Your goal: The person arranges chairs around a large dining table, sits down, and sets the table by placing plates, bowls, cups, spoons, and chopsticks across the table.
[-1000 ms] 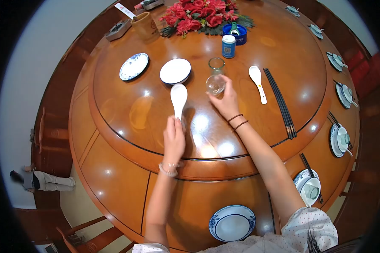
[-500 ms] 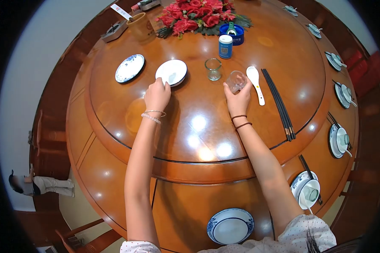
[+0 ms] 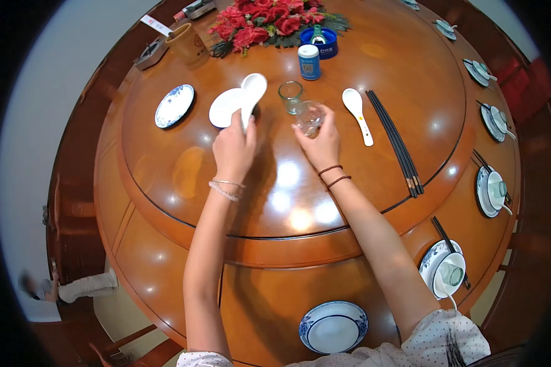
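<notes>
White and shiny, a curved spoon (image 3: 254,88) is pinched by its handle in the left hand (image 3: 234,151) near a round white bowl (image 3: 221,109), and the right hand (image 3: 324,144) holds a small clear glass cup (image 3: 309,118) (grip gently, glass may slip).

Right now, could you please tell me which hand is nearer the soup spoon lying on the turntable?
Right. The right hand, gripping a glass, is left of that soup spoon; the left hand is farther left, by the white bowl.
</notes>
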